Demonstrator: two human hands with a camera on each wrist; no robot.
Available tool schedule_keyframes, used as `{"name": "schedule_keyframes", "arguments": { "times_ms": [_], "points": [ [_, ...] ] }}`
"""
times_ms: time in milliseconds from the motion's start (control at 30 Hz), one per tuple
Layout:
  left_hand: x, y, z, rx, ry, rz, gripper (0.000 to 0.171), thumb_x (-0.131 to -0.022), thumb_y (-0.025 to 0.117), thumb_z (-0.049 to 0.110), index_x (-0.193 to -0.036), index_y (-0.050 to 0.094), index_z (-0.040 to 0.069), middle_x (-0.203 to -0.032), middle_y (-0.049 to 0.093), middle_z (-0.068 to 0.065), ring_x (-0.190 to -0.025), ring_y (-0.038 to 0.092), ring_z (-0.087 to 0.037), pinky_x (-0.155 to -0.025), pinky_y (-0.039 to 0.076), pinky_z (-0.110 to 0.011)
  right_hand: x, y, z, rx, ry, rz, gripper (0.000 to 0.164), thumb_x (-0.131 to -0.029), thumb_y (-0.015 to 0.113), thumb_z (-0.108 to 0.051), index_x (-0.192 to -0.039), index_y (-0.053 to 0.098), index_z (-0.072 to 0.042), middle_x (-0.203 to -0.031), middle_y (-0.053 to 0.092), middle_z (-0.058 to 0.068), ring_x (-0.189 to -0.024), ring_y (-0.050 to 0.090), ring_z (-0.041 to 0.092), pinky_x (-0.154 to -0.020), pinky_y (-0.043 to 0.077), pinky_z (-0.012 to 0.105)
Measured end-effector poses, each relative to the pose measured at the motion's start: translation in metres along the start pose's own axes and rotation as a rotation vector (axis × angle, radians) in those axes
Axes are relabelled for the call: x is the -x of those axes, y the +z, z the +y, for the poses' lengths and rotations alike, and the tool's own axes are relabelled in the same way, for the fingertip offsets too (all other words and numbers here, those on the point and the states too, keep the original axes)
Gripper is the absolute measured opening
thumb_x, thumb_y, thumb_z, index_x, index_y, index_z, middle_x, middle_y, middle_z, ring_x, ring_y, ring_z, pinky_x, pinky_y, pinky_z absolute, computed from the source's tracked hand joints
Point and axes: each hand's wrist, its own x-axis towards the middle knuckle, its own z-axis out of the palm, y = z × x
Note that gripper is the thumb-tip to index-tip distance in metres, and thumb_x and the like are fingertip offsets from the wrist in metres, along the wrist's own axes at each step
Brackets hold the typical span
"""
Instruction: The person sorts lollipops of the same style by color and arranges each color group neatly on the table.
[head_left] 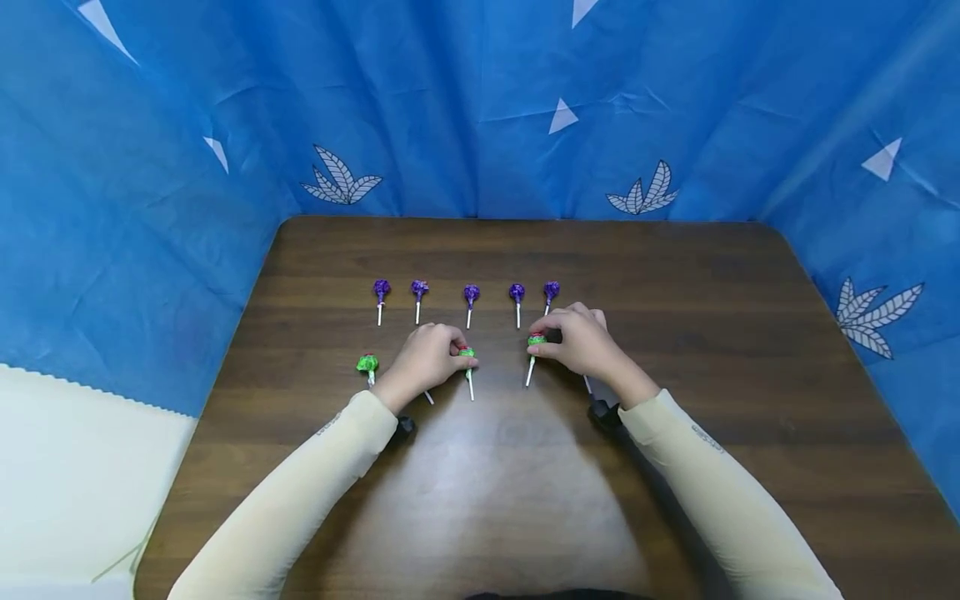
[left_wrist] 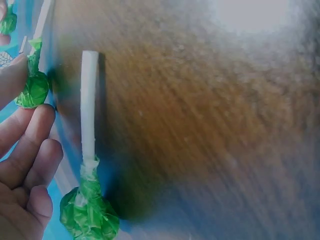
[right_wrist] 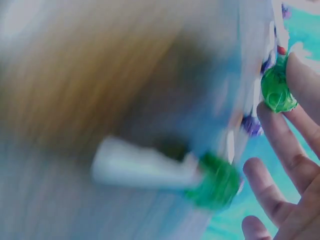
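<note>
My left hand (head_left: 429, 360) pinches a green-wrapped lollipop (head_left: 468, 353) between thumb and fingers, its white stick pointing toward me. My right hand (head_left: 583, 342) pinches another green lollipop (head_left: 536, 340) by its head, and its stick also points toward me. In the left wrist view a loose green lollipop (left_wrist: 90, 215) lies beside the left hand. A blurred green lollipop (right_wrist: 215, 182) shows near the right hand in the right wrist view. At the far left of the near row lies one more green lollipop (head_left: 367, 364), its stick partly hidden.
Several purple lollipops, among them a left one (head_left: 382, 289) and a middle one (head_left: 471, 293), form a row farther back on the brown wooden table (head_left: 712, 333). A blue patterned curtain (head_left: 480, 108) hangs behind the table. Pale cloth (head_left: 75, 483) is at the left.
</note>
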Motion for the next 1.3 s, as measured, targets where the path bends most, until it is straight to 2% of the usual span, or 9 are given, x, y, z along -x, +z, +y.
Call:
{"name": "schedule_keyframes", "arguments": {
  "times_ms": [133,267,567,767,900,1067,1167,1300],
  "points": [
    [0.004,0.007,-0.001,0.036,-0.035,-0.005,0.023,-0.083,0.080,0.036,-0.090,0.075,0.014,-0.085,0.073,0.001,-0.086,0.062,-0.020,-0.082,0.049,-0.036,-0.006,0.009,-0.012,0.035,-0.055,-0.061,0.028,-0.084,0.079,-0.037,-0.110,0.076,-0.025,-0.111,0.072,-0.008,-0.103,0.051,0.021,-0.091,0.027,0.048],
    [0.006,0.012,-0.001,0.060,-0.059,-0.012,0.024,-0.083,0.080,0.036,-0.092,0.076,0.014,-0.087,0.074,0.000,-0.089,0.062,-0.020,-0.083,0.050,-0.036,-0.008,0.016,-0.019,0.098,-0.068,-0.092,0.028,-0.084,0.079,-0.038,-0.109,0.076,-0.027,-0.112,0.072,-0.008,-0.099,0.050,0.021,-0.092,0.028,0.049],
    [0.010,0.017,-0.002,0.064,-0.053,-0.023,0.025,-0.083,0.080,0.035,-0.093,0.076,0.013,-0.086,0.073,-0.001,-0.087,0.061,-0.020,-0.083,0.049,-0.036,-0.005,0.026,-0.026,0.110,-0.066,-0.149,0.030,-0.085,0.078,-0.038,-0.112,0.075,-0.025,-0.118,0.071,-0.008,-0.103,0.050,0.020,-0.091,0.029,0.047],
    [0.010,0.014,-0.004,0.050,-0.040,-0.007,0.030,-0.082,0.081,0.037,-0.095,0.076,0.011,-0.086,0.073,-0.001,-0.087,0.062,-0.021,-0.083,0.049,-0.038,-0.005,0.023,-0.024,0.085,-0.076,-0.139,0.034,-0.085,0.078,-0.040,-0.115,0.074,-0.025,-0.119,0.071,-0.006,-0.106,0.052,0.022,-0.089,0.031,0.045],
    [0.006,0.007,-0.003,0.058,-0.038,-0.003,0.032,-0.082,0.081,0.037,-0.098,0.076,0.010,-0.089,0.074,-0.002,-0.090,0.064,-0.022,-0.085,0.050,-0.038,-0.004,0.004,-0.011,0.042,-0.068,-0.097,0.039,-0.087,0.075,-0.041,-0.122,0.071,-0.023,-0.125,0.068,-0.002,-0.114,0.051,0.025,-0.093,0.032,0.047],
    [0.003,-0.005,-0.001,0.059,-0.032,0.006,0.037,-0.084,0.079,0.037,-0.105,0.074,0.007,-0.099,0.074,-0.007,-0.097,0.066,-0.024,-0.090,0.051,-0.041,0.006,-0.029,0.022,-0.028,0.034,-0.016,0.044,-0.089,0.074,-0.036,-0.127,0.068,-0.016,-0.131,0.065,0.007,-0.121,0.048,0.031,-0.099,0.032,0.054],
    [0.004,-0.009,0.000,0.063,-0.032,0.002,0.042,-0.085,0.078,0.037,-0.111,0.072,0.005,-0.106,0.072,-0.009,-0.102,0.066,-0.026,-0.094,0.051,-0.042,0.014,-0.038,0.040,-0.034,0.102,-0.032,0.047,-0.088,0.075,-0.035,-0.130,0.066,-0.016,-0.131,0.064,0.010,-0.124,0.048,0.033,-0.102,0.030,0.059],
    [0.005,-0.009,0.000,0.072,-0.024,0.001,0.046,-0.085,0.078,0.037,-0.117,0.070,0.004,-0.112,0.072,-0.010,-0.107,0.065,-0.027,-0.097,0.051,-0.043,0.018,-0.036,0.052,-0.031,0.117,-0.087,0.048,-0.088,0.075,-0.037,-0.131,0.065,-0.018,-0.127,0.064,0.008,-0.123,0.051,0.031,-0.101,0.030,0.058]
  ]
}}
